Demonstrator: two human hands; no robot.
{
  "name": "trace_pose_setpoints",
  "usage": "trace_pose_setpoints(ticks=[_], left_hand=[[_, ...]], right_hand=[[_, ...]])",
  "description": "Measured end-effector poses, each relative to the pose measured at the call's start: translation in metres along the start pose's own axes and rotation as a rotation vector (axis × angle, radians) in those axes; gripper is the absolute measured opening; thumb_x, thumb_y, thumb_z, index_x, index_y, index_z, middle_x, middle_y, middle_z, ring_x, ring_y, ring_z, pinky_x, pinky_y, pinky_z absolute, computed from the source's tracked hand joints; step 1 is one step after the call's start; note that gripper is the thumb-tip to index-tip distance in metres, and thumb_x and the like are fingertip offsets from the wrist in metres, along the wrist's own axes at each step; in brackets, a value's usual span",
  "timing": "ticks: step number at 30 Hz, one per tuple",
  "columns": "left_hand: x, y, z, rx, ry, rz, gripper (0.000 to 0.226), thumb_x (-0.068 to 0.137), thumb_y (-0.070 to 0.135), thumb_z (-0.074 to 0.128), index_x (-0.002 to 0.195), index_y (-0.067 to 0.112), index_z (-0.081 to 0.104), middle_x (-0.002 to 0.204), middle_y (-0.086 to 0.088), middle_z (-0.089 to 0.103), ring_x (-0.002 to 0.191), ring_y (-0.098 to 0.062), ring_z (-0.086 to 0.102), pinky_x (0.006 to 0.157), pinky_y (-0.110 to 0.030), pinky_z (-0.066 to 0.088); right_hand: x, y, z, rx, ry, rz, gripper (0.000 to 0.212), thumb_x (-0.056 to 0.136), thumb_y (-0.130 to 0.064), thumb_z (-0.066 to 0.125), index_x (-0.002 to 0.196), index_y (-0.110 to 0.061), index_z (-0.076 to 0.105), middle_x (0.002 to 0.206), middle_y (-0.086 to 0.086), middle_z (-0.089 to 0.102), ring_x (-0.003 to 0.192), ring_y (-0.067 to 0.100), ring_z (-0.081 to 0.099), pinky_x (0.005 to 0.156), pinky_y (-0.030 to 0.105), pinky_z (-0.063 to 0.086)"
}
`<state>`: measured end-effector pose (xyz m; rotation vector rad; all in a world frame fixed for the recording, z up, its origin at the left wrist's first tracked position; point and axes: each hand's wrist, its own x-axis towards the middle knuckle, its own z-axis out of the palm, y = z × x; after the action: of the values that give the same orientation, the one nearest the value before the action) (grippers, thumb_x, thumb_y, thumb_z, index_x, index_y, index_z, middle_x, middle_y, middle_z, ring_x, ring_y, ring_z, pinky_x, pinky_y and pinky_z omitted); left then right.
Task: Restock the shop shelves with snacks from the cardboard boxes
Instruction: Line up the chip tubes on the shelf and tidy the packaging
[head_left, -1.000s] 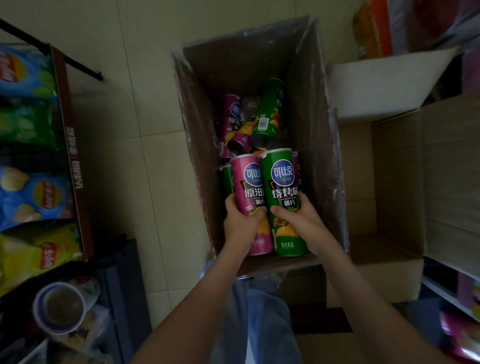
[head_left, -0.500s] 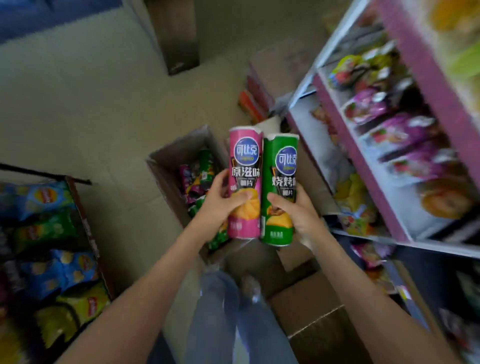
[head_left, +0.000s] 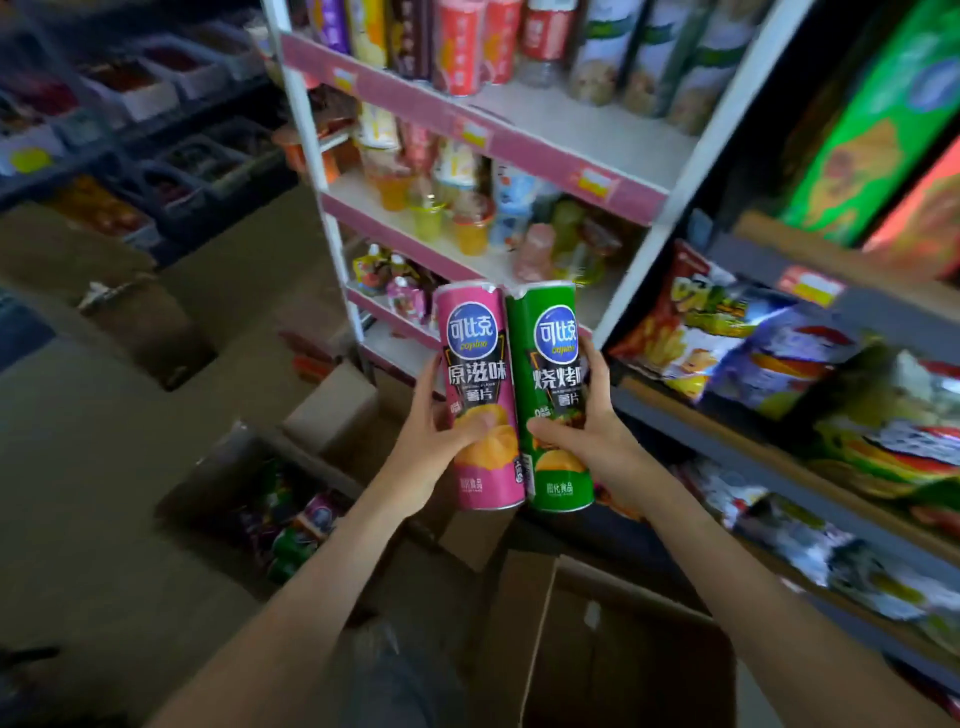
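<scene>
- You are mid-carry: two crisp tubes are out of the box and up in front of the shelves, neither yet placed.
- Your left hand (head_left: 431, 441) wraps the pink tube (head_left: 480, 395) around its lower half, with the thumb across the front.
- Your right hand (head_left: 597, 431) wraps the green tube (head_left: 556, 400) the same way. Both tubes are upright and touch side by side.
- The open cardboard box (head_left: 223, 457) sits on the floor below and to your left, with more tubes lying in it.
- Both tubes carry a blue round badge reading 可比克 with "copico" under it.
- The pink one reads 原滋味 and 薯片.
- The green one reads 烧烤, with the next character cut off by your fingers, then 薯片.
- The small print at the foot of each tube is too fine to read.
- Tall tubes (head_left: 639, 57) of a similar shape stand on the top shelf (head_left: 415, 98) of the pink-edged rack, so that is probably where these go.
- For the next move, raise the pair to a gap there and set each one down on its base with the label facing out.
- Release one hand at a time so the tubes do not knock their neighbours over.
</scene>
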<state>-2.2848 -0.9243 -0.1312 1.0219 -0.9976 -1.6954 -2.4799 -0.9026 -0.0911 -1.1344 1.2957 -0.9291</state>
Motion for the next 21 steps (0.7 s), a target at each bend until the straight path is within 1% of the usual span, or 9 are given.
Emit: trace_pose_setpoints(ticks=[2,3,5,8,11,14,16,18,21], left_hand=[[-0.014,0.002,0.047,0.030,-0.064,0.053,0.099,0.072,0.009,0.079,0.143,0.047,0.022,0.129,0.002,0.061,0.113,-0.017,0.063,0.088,-0.040,0.055],[-0.019,0.002,0.068,0.052,-0.097,0.083,0.099,0.074,0.009,0.078,0.142,0.050,0.019,0.128,0.005,0.061,0.113,-0.016,0.063,0.087,-0.039,0.055],[-0.028,0.008,0.107,0.093,-0.163,0.133,0.094,0.079,0.006,0.073,0.142,0.048,0.018,0.121,0.014,0.065,0.109,-0.008,0.064,0.082,-0.029,0.055],[-0.032,0.025,0.160,0.144,-0.250,0.204,0.087,0.081,0.003,0.067,0.144,0.042,0.022,0.114,0.025,0.066,0.107,-0.002,0.063,0.079,-0.021,0.053],[-0.028,0.041,0.205,0.181,-0.352,0.269,0.090,0.076,0.010,0.075,0.144,0.043,0.025,0.125,0.022,0.061,0.112,0.001,0.060,0.080,-0.017,0.051],[-0.031,0.057,0.252,0.214,-0.477,0.325,0.092,0.074,0.026,0.082,0.141,0.055,0.026,0.141,0.014,0.051,0.123,-0.007,0.055,0.089,-0.024,0.051],[-0.036,0.067,0.283,0.217,-0.537,0.359,0.089,0.070,0.035,0.084,0.133,0.064,0.029,0.138,0.020,0.052,0.125,-0.009,0.053,0.097,-0.030,0.049],[-0.043,0.076,0.316,0.215,-0.612,0.379,0.088,0.067,0.040,0.081,0.132,0.065,0.028,0.135,0.026,0.053,0.125,-0.007,0.053,0.098,-0.031,0.048],[-0.057,0.084,0.369,0.203,-0.745,0.388,0.095,0.064,0.041,0.078,0.138,0.059,0.022,0.136,0.028,0.050,0.124,-0.002,0.053,0.091,-0.022,0.049]], right_hand=[[-0.038,-0.007,-0.035,-0.026,0.066,-0.086,0.096,0.084,0.003,0.067,0.139,-0.051,0.009,0.131,-0.020,0.049,0.110,0.002,0.061,0.081,0.024,0.055],[-0.055,-0.011,-0.050,-0.040,0.096,-0.126,0.096,0.085,0.005,0.067,0.141,-0.049,0.010,0.135,-0.019,0.046,0.114,0.001,0.058,0.083,0.023,0.053],[-0.087,-0.022,-0.076,-0.047,0.158,-0.191,0.098,0.085,0.007,0.065,0.148,-0.042,0.009,0.141,-0.017,0.042,0.118,0.001,0.056,0.085,0.022,0.052],[-0.125,-0.040,-0.109,-0.053,0.274,-0.270,0.097,0.086,0.007,0.064,0.146,-0.044,0.008,0.136,-0.027,0.042,0.117,-0.004,0.055,0.087,0.022,0.051],[-0.156,-0.057,-0.138,-0.089,0.394,-0.341,0.097,0.086,0.002,0.067,0.147,-0.047,0.009,0.136,-0.031,0.045,0.123,0.005,0.053,0.097,0.037,0.051],[-0.188,-0.076,-0.166,-0.102,0.509,-0.402,0.098,0.086,-0.004,0.070,0.145,-0.054,0.010,0.148,-0.023,0.035,0.127,0.017,0.050,0.099,0.046,0.050],[-0.210,-0.086,-0.185,-0.086,0.561,-0.440,0.096,0.086,-0.003,0.068,0.144,-0.055,0.012,0.148,-0.020,0.036,0.126,0.014,0.052,0.097,0.045,0.051],[-0.233,-0.096,-0.204,-0.077,0.619,-0.481,0.095,0.086,-0.002,0.068,0.147,-0.049,0.013,0.143,-0.024,0.040,0.123,0.008,0.054,0.094,0.039,0.053],[-0.269,-0.109,-0.238,-0.073,0.700,-0.524,0.096,0.085,-0.004,0.070,0.147,-0.050,0.013,0.138,-0.026,0.045,0.120,0.004,0.056,0.090,0.031,0.054]])
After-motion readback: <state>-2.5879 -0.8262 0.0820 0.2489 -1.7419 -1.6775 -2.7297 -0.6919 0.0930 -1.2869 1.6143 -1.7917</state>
